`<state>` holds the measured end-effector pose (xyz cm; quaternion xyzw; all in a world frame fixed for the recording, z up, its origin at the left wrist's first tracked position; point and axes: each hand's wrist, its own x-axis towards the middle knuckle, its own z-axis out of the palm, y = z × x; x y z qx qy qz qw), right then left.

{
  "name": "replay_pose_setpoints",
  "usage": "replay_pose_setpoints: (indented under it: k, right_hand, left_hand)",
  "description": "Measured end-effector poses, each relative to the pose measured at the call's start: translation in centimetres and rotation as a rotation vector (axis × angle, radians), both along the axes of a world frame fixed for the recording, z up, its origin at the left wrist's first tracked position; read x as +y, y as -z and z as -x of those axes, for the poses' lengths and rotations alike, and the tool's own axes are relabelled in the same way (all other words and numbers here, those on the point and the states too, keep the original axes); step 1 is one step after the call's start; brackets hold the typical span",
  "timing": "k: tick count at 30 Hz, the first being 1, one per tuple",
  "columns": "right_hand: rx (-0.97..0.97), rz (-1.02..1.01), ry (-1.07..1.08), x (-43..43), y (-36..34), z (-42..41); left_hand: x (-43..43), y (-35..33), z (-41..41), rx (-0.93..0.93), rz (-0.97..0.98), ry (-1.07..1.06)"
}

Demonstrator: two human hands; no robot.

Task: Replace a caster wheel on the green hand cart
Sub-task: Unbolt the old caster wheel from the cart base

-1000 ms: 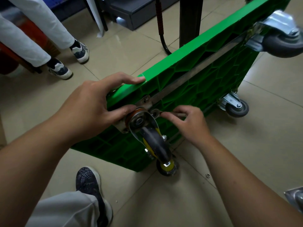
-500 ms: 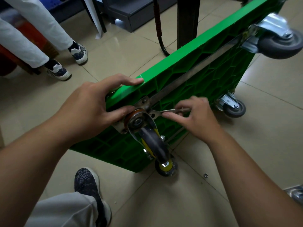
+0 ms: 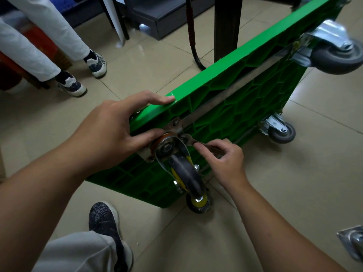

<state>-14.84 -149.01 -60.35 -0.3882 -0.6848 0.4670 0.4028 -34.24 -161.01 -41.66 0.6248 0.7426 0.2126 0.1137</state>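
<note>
Working a wrench (image 3: 198, 142) at the caster wheel (image 3: 185, 173) of a green hand cart (image 3: 225, 107) tipped on its edge on the tiled floor (image 3: 196, 242).
Nearest is my dark shoe (image 3: 105, 218). Above it the black and yellow caster wheel juts towards me from the cart's near corner. My right hand (image 3: 225, 160) pinches the wrench beside its mounting plate. My left hand (image 3: 117, 130) is spread, forefinger flat along the cart's top edge, thumb against the plate. Farther off, two grey casters (image 3: 281, 131) and a bystander's sneakers (image 3: 73, 85).
</note>
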Motion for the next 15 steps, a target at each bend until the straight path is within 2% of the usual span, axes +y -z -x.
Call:
replay_pose_setpoints:
  k: [2,8,12,15]
  right_hand:
    - [-0.054,-0.112,0.004,0.3,-0.2,-0.3]
    - [-0.277,-0.819,0.080,3.9,-3.4,-1.4]
    - [-0.293,-0.986,0.148,3.8,-4.2,-1.6]
    - [-0.296,-0.985,0.254,2.3,-2.9,-1.9]
  left_hand:
    - [0.0,-0.1,-0.1,-0.007,0.010,-0.007]
    - [0.0,-0.2,-0.2,-0.008,0.012,-0.001]
    - [0.0,0.0,0.0,-0.025,0.004,0.008]
    - [0.1,0.1,0.1,-0.029,0.005,0.007]
